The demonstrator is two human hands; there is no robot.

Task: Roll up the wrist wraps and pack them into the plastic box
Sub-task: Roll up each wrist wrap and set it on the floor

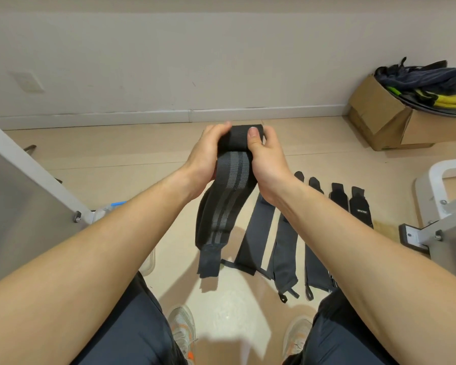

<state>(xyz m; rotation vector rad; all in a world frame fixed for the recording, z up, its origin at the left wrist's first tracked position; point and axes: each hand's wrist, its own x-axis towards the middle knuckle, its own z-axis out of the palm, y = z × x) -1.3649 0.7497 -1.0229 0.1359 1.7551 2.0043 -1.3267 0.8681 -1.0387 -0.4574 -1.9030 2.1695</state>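
Above pale floor (116, 159) (white wall (169, 61) beyond), left hand (206, 156), right hand (266, 159) tight round one wrist wrap (232, 177)

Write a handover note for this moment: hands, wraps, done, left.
Left hand and right hand both grip the black grey-striped fabric wrist wrap; its top end is partly rolled and its tail hangs loose.
Several dark wrist wraps lie flat on the floor to its right.
Done: no finished roll visible.
Left: finish this roll, roll the rest, pack all. Plastic box not clearly in view.

Half-rolled wrist wrap (232, 180) in both hands (206, 156) (267, 160)
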